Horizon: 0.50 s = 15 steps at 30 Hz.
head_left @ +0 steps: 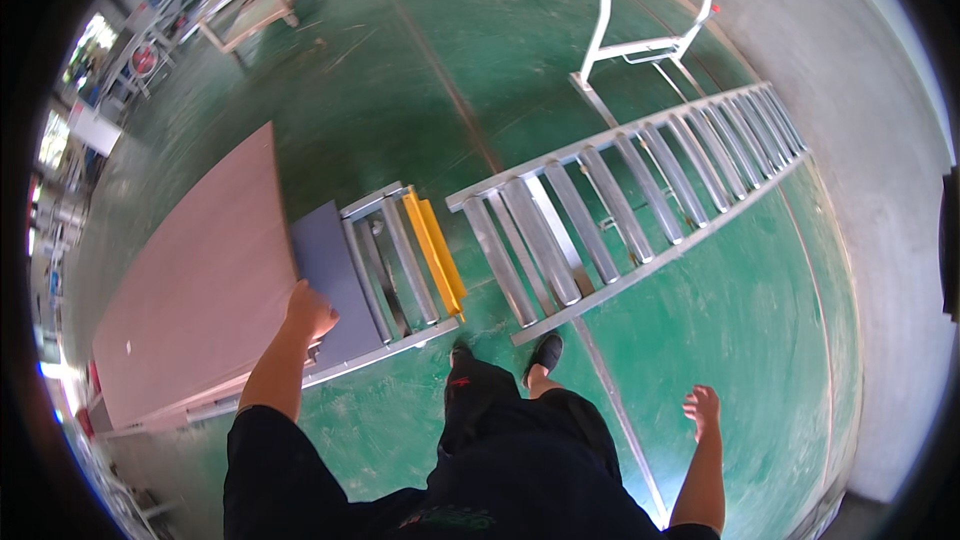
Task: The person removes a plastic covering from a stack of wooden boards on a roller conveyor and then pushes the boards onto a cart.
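A large pinkish-brown board (205, 285) lies at the left, on top of a stack at the end of a roller conveyor. My left hand (312, 310) is closed at the right edge of this board, near its front corner; the fingertips are partly hidden. From under it a dark grey sheet (340, 285) sticks out over the short roller section (405, 260). My right hand (703, 408) hangs over the green floor at the right, fingers loosely curled and apart, with nothing in it.
A yellow stop bar (435, 252) crosses the short section's end. Beyond a gap, where my feet stand, a longer roller conveyor (610, 200) runs toward the grey wall (850, 140). A white-handled cart (650, 45) stands behind it. A wooden-framed table (250, 0) is at the far left.
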{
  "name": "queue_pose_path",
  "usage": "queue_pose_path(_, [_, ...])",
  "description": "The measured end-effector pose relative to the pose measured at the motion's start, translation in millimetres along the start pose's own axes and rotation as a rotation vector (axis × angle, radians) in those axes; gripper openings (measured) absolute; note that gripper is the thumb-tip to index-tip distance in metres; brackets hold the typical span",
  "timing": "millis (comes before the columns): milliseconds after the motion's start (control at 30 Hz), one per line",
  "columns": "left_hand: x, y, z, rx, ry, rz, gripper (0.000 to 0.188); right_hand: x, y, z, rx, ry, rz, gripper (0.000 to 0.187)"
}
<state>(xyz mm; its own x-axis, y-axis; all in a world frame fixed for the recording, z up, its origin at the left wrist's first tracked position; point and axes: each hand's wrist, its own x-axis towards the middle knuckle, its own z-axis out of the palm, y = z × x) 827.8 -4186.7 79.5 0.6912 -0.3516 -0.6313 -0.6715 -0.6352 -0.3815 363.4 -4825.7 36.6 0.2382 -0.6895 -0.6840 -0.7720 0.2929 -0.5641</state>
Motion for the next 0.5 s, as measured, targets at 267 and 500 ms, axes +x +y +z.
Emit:
queue_pose_path(267, [19.1, 28.4, -43.5, 0.027, -0.226, -0.065, 0.032, 25.0, 12.5, -88.8, 0.04, 0.109, 0.041, 0.034])
queue_pose_path(500, [33.5, 39.2, -40.3, 0.094, -0.276, -0.04, 0.022, 38.9, 45.7, -112.4, 0.14, 0.219, 0.246, 0.03])
